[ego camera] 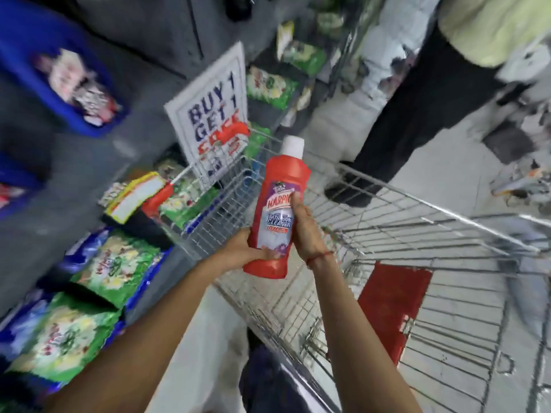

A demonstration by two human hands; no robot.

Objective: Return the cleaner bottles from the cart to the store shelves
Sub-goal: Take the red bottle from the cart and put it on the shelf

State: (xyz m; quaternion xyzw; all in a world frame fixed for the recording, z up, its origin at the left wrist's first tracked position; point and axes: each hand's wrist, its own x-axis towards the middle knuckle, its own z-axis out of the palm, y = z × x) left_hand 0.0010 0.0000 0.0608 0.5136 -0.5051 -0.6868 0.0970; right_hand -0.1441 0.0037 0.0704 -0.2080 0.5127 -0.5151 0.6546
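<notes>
Holding: you have the red cleaner bottle (275, 216) in both hands above the near-left corner of the cart (417, 234), white cap up, tilted slightly right.
Left hand (241, 248): curled around the lower left side of the bottle, palm beneath it.
Right hand (304, 231): pressed flat along the right side, one finger stretched up over the label.
Step in hand: judged to be the carry from cart to shelf; nothing shows the bottle shelved yet.
Doing it well: keep one palm under the base and the cap upward; shift to a one-handed wrap only when a free slot is in reach.
Cart contents: a red flat object (393, 311) lies inside; too blurred to tell whether it is another bottle.
Shelves (29, 204): on your left, stocked with green and blue detergent bags (113, 263); no cleaner row visible.
Obstacles: promotional sign (214, 114) stands past the cart's front; another person (432, 114) stands just beyond the cart.
Blur: heavy, so shelf edges are uncertain.
</notes>
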